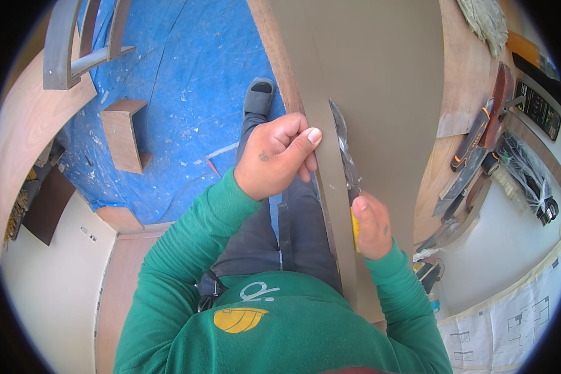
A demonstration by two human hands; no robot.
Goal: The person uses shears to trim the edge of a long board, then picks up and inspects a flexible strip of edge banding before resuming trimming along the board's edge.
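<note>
A long grey-brown sheet [386, 81] runs away from my body, with a raw wooden edge along its left side. My right hand [374, 225] is wrapped round the yellow handle of a knife-like tool [345, 146]. Its dark, smeared metal blade points away from me and lies along the sheet. Left of the blade, my left hand [280, 153] is closed at the sheet's left edge, thumb pressed against the curled index finger. Whatever is pinched there, if anything, is hidden. A lighter narrow strip shows along that edge, nearer my body.
Blue floor covering [187, 56] lies at the left, bearing a small wooden box frame [121, 136] and a grey wooden frame [59, 53]. Hand saws [474, 140] and a plastic-wrapped bundle [523, 165] sit at the right, above a sheet of drawings [505, 330].
</note>
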